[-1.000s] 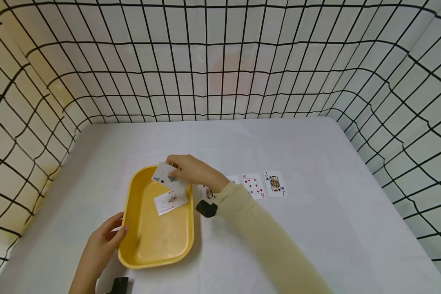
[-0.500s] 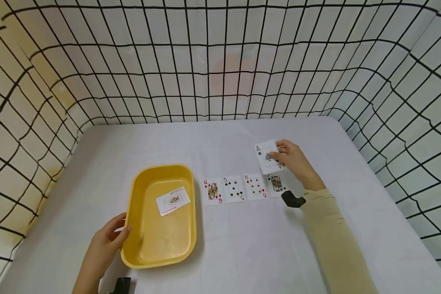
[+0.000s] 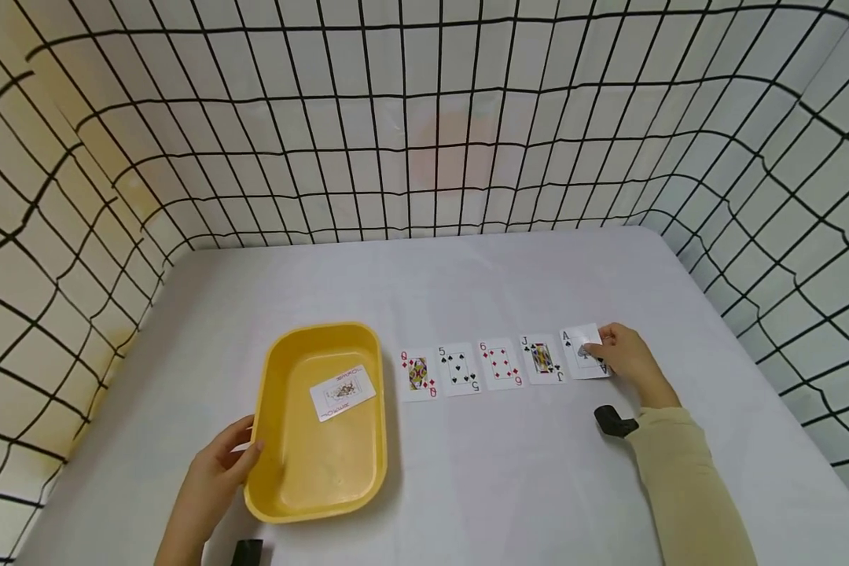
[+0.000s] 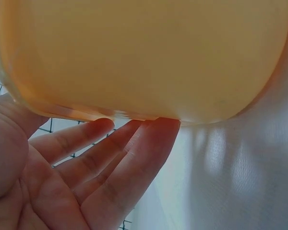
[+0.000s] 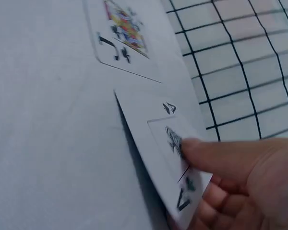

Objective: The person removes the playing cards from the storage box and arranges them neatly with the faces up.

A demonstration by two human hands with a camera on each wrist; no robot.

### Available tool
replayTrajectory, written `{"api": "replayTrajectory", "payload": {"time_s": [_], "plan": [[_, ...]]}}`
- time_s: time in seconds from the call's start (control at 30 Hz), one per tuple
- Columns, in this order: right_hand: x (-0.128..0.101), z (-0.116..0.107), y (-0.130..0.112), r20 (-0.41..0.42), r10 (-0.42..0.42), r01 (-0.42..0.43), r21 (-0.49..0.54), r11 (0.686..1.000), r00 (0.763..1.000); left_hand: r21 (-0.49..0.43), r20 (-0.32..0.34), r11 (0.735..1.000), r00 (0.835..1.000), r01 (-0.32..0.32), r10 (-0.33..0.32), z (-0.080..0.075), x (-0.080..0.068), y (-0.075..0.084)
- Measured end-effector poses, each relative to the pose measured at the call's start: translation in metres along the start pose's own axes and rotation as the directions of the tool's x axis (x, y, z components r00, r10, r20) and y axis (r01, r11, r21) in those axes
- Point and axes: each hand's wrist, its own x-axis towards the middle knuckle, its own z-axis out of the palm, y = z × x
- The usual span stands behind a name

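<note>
In the head view my right hand [image 3: 628,355] pinches the ace card [image 3: 578,346] at the right end of a row. The right wrist view has my thumb [image 5: 216,154] on the card's face, fingers beneath; one long edge of the card stands off the cloth. To its left lie the black jack [image 3: 542,359], red six [image 3: 500,364], black five [image 3: 458,369] and queen of diamonds [image 3: 417,375], all face up. My left hand [image 3: 215,475] holds the left side of a yellow tray [image 3: 255,440]. A joker card [image 3: 343,392] lies inside the tray.
White cloth [image 3: 509,479] covers the table. Black wire mesh [image 3: 435,149] rises along the back and both sides. A black wrist camera [image 3: 614,422] sits at the right sleeve, and another black piece [image 3: 248,552] shows near the left wrist.
My right hand has carried the ace from above the tray rightward, then down to the row's right end beside the jack. My left hand stays at the tray.
</note>
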Motion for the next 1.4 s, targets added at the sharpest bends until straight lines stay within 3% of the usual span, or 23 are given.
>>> {"api": "replayTrajectory", "payload": {"time_s": [0.2, 0.33, 0.47, 0.6, 0.8, 0.87, 0.97, 1.07, 1.13, 1.23, 1.33, 1.4], "plan": [[-0.004, 0.004, -0.008, -0.048, 0.016, -0.026, -0.2, 0.979, 0.999, -0.001, 0.01, 0.999, 0.999, 0.036, -0.036, 0.005, 0.0, -0.003], [-0.005, 0.009, -0.024, -0.131, -0.038, 0.003, -0.26, 0.966, 0.991, 0.001, 0.008, 0.999, 0.999, 0.046, -0.046, 0.006, -0.001, -0.004], [-0.004, 0.022, -0.057, -0.146, -0.138, 0.098, -0.252, 0.963, 0.98, 0.012, -0.006, 0.999, 0.999, 0.041, -0.041, 0.005, -0.001, -0.004], [-0.002, 0.044, -0.105, -0.085, -0.303, 0.279, -0.213, 0.936, 0.949, 0.01, -0.02, 1.0, 1.0, 0.013, -0.013, 0.003, 0.0, -0.003], [-0.009, 0.089, -0.196, 0.112, -0.522, 0.534, -0.157, 0.831, 0.846, 0.001, -0.028, 1.0, 1.0, -0.007, 0.007, 0.0, 0.0, -0.001], [-0.015, 0.106, -0.225, 0.192, -0.574, 0.603, -0.165, 0.781, 0.796, -0.005, -0.026, 1.0, 1.0, -0.008, 0.008, 0.0, 0.0, 0.0], [-0.024, 0.132, -0.264, 0.314, -0.619, 0.686, -0.19, 0.702, 0.72, -0.007, -0.024, 1.0, 1.0, -0.013, 0.013, 0.0, 0.001, 0.0], [-0.03, 0.16, -0.292, 0.452, -0.592, 0.729, -0.233, 0.644, 0.668, 0.005, -0.022, 1.0, 1.0, -0.013, 0.013, 0.0, 0.002, 0.0], [-0.031, 0.18, -0.302, 0.534, -0.544, 0.741, -0.277, 0.611, 0.648, 0.008, -0.023, 1.0, 1.0, -0.015, 0.015, 0.0, 0.002, 0.001], [-0.032, 0.206, -0.306, 0.622, -0.453, 0.744, -0.348, 0.571, 0.639, 0.017, -0.026, 1.0, 1.0, -0.009, 0.009, 0.0, 0.002, 0.001], [-0.034, 0.223, -0.303, 0.656, -0.361, 0.724, -0.439, 0.532, 0.663, 0.01, -0.026, 1.0, 1.0, -0.01, 0.011, 0.001, 0.001, 0.001], [-0.036, 0.23, -0.299, 0.652, -0.328, 0.714, -0.505, 0.484, 0.683, 0.006, -0.029, 1.0, 0.999, -0.014, 0.014, 0.001, 0.001, 0.0]]}}
